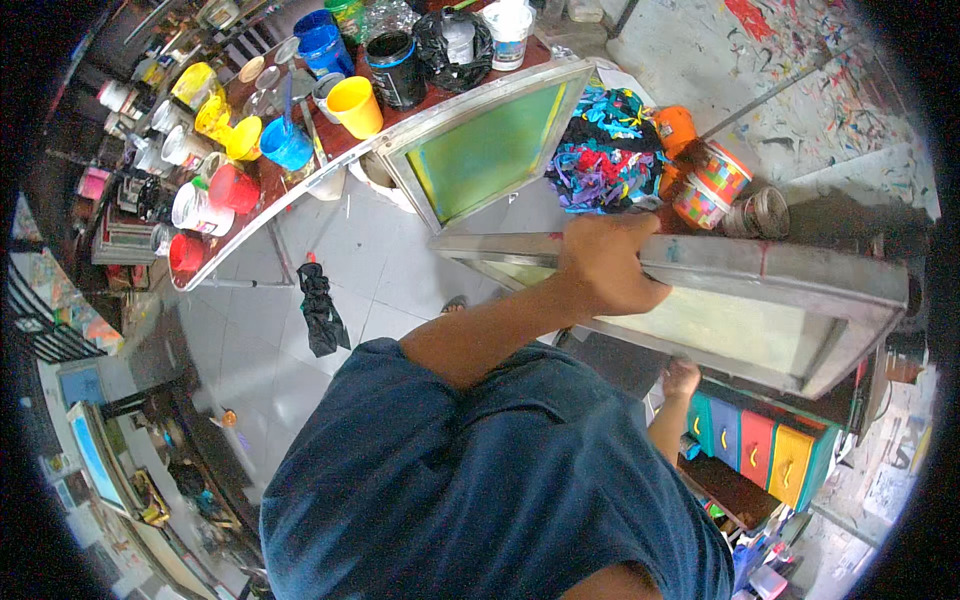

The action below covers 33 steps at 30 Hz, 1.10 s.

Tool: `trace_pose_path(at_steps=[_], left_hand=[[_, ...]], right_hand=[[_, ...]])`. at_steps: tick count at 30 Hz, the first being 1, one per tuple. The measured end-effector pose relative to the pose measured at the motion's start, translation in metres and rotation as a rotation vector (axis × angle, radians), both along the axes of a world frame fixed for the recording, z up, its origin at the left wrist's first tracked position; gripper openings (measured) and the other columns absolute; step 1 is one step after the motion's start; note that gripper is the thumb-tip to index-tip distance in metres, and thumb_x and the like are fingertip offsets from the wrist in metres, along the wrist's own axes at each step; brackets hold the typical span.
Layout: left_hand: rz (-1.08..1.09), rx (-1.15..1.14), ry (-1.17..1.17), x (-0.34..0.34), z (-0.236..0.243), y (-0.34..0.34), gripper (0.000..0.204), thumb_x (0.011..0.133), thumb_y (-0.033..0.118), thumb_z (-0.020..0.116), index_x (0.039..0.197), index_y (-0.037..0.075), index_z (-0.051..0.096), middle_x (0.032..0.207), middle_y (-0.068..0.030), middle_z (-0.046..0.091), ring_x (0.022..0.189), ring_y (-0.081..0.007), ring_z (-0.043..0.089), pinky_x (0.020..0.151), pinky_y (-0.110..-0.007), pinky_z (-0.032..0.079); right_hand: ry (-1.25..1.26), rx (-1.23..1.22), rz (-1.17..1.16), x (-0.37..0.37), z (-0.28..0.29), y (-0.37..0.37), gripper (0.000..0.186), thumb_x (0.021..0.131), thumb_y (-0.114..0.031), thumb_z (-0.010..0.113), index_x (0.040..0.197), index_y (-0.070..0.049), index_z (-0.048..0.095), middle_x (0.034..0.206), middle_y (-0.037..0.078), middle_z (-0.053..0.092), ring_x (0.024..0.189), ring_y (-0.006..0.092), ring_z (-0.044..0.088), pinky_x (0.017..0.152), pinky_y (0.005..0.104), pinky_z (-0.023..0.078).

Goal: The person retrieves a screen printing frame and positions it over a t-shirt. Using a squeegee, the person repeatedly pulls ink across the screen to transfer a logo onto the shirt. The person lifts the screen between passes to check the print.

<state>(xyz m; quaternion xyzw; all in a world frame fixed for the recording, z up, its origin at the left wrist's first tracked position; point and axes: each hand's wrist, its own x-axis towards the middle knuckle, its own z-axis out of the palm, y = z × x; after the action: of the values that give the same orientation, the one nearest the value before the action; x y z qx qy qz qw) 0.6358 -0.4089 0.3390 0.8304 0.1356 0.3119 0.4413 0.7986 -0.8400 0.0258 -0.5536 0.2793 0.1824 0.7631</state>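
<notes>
A large screen printing frame (pixel 740 325) with pale mesh and grey, paint-stained rails lies slanted in front of me, toward the right. My left hand (pixel 612 265) is closed over its upper rail near the left part, fingers bent around the edge. Lower down, my right hand (pixel 682 378) is curled at the bottom rail; its fingertips are partly hidden there. Behind stands a second screen printing frame (pixel 490 145) with green-yellow mesh, leaning against the table's edge. Just beyond my left hand is a heap of colourful rag strips (pixel 608 160).
A dark red table (pixel 255 200) carries paint tubs, among them a yellow cup (pixel 355 107) and a blue tub (pixel 286 145). Multicoloured buckets (pixel 712 185) stand far right. Coloured drawers (pixel 757 443) sit below the frame. A black cloth (pixel 320 312) lies on the tiled floor.
</notes>
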Motion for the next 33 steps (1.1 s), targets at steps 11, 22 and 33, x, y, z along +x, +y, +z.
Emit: trace_pose_path(at_steps=[11, 22, 33], left_hand=[[0.357, 0.046, 0.114, -0.055, -0.047, 0.002, 0.03, 0.048, 0.022, 0.075, 0.07, 0.009, 0.06, 0.063, -0.0106, 0.06, 0.058, -0.0263, 0.061, 0.054, -0.033, 0.047], [0.605, -0.119, 0.001, -0.112, -0.118, 0.012, 0.025, 0.05, 0.012, 0.074, 0.067, 0.005, 0.057, 0.06, -0.0076, 0.059, 0.053, -0.0179, 0.059, 0.052, -0.028, 0.046], [0.695, 0.027, 0.282, -0.159, -0.248, 0.067, 0.029, 0.053, 0.014, 0.076, 0.077, 0.005, 0.063, 0.074, -0.0086, 0.064, 0.072, -0.0211, 0.063, 0.068, -0.031, 0.049]], right_hand=[[-1.343, -0.905, 0.822, 0.049, 0.291, 0.124, 0.084, 0.058, -0.01, 0.07, 0.133, -0.005, 0.032, 0.134, 0.014, 0.036, 0.126, 0.0268, 0.03, 0.102, 0.0394, 0.027], [-1.331, -0.663, 1.448, 0.095, 0.303, 0.265, 0.046, 0.048, 0.003, 0.074, 0.092, 0.0, 0.061, 0.086, 0.008, 0.064, 0.08, 0.0166, 0.059, 0.075, 0.0293, 0.045], [-1.478, -0.656, 1.606, 0.043, 0.278, 0.37, 0.044, 0.05, -0.008, 0.078, 0.092, -0.006, 0.065, 0.08, 0.014, 0.064, 0.074, 0.0276, 0.063, 0.066, 0.0336, 0.048]])
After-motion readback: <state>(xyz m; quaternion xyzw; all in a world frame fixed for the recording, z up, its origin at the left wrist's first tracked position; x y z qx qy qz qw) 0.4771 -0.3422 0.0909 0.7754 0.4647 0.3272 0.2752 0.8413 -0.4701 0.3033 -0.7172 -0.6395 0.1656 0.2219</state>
